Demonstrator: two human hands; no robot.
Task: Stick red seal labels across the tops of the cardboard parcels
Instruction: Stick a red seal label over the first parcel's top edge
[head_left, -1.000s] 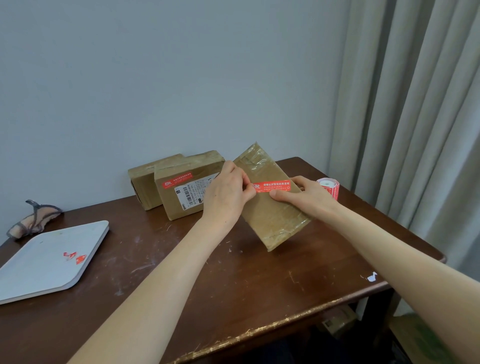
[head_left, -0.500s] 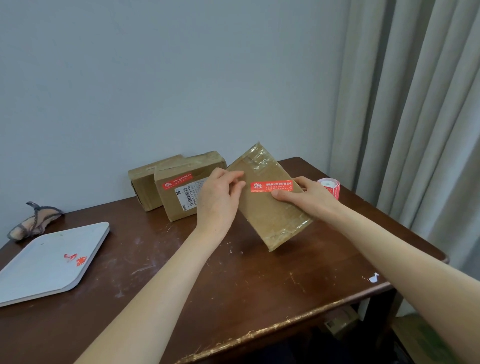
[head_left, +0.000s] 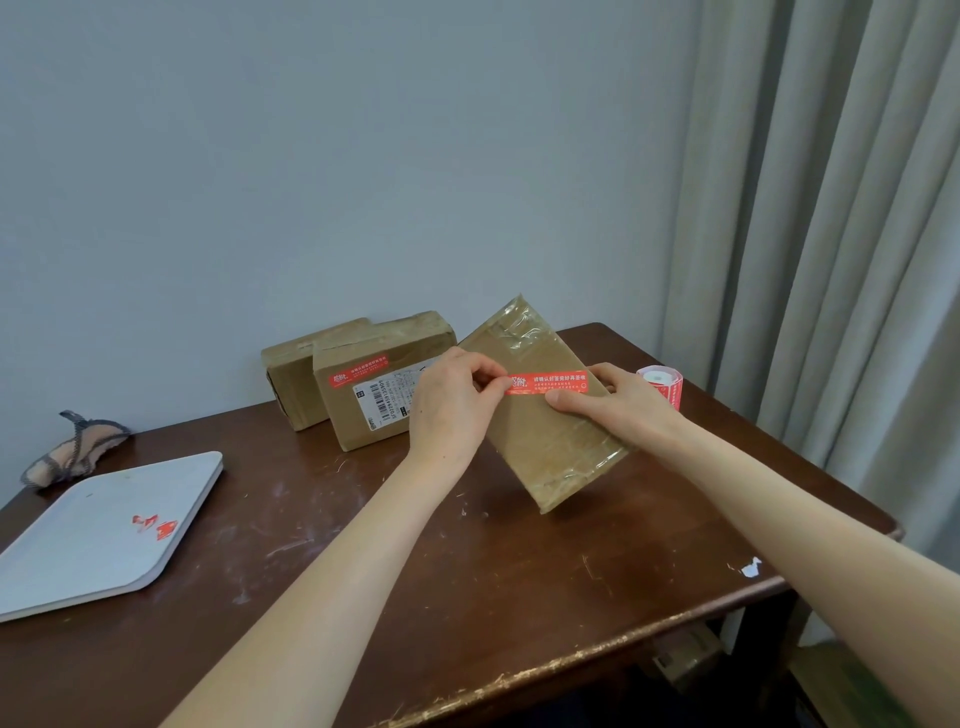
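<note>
A flat taped cardboard parcel (head_left: 545, 441) stands tilted on the table, its near end down. Across its upper face lies a red seal label (head_left: 556, 382). My left hand (head_left: 452, 405) has its fingertips curled onto the label's left end at the parcel's edge. My right hand (head_left: 613, 402) grips the parcel's right side, thumb lying along the label's lower edge. Two more brown parcels stand behind: one (head_left: 374, 384) bears a red label and a white barcode sticker, the other (head_left: 291, 374) is partly hidden behind it. A roll of red labels (head_left: 662, 384) sits to the right.
A white tray (head_left: 98, 535) with red scraps lies at the left of the dark wooden table (head_left: 467, 571). A small cloth item (head_left: 72, 452) sits at the far left. Grey curtains (head_left: 831, 260) hang on the right. A white scrap (head_left: 750, 569) lies near the front edge.
My left hand, which had drawn back from the label half a second ago, has returned to the label's left end. The parcel and my right hand have barely moved.
</note>
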